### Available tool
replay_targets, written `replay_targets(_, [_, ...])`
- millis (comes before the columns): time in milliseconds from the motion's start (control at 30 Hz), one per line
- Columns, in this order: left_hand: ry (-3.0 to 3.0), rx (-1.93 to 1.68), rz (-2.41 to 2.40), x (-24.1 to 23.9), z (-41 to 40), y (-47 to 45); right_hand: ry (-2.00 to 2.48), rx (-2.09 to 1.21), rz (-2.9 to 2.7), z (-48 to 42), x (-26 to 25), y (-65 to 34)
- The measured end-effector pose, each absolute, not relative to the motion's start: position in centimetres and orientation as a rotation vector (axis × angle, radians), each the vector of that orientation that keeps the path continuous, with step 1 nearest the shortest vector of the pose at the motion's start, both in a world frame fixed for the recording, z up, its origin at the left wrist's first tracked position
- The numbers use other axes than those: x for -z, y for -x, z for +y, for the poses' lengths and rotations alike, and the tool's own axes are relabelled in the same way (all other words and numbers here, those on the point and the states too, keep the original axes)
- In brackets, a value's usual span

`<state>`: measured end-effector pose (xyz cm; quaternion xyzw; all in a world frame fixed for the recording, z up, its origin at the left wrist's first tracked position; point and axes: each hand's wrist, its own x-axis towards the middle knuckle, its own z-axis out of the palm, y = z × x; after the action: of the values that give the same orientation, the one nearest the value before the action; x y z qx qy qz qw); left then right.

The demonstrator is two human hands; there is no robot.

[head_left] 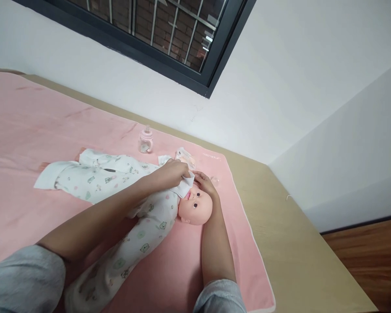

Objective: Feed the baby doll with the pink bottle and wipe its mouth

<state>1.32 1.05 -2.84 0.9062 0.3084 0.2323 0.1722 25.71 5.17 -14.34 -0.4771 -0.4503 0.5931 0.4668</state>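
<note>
Lying on its back across a pink fleece blanket (26, 130), a plastic baby doll (156, 208) in a white printed sleepsuit has its bald head turned toward the right edge of the blanket. The left hand (172, 173) reaches over the doll's chest with its fingers pinched together on a small white folded wipe (186, 188), pressing the wipe against the doll's chin and mouth. The right hand (204, 183) lies with fingers spread loosely on the doll's forehead, touching the top of the head and gripping nothing. Beyond the doll stands a small pink baby bottle (145, 141), upright and well apart from both hands. Just behind the left hand lies a clear crinkled plastic packet (184, 154). The blanket covers a tan wooden table (280, 226) beneath a dark-framed barred window (169, 39).
</note>
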Motion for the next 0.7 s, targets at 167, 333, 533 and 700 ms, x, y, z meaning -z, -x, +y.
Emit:
replay_targets(167, [-2.517, -0.977, 0.993, 1.6, 0.4, -0.7, 1.054, -1.363, -1.183, 4.4, 10.3, -25.5])
replay_targets(333, [-2.437, -1.121, 1.199, 0.8, 0.2, 0.0, 0.868, -1.099, -1.577, 2.2, 3.5, -23.0])
replay_targets(533, [-2.469, -0.952, 1.365, 0.3, 0.5, 0.4, 1.071, -0.61, -1.968, -1.0, -0.2, -19.2])
replay_targets(700, [-2.549, -0.796, 1.364, 0.5, 0.6, 0.5, 1.182, -0.419, -2.054, -1.6, -0.1, -18.2])
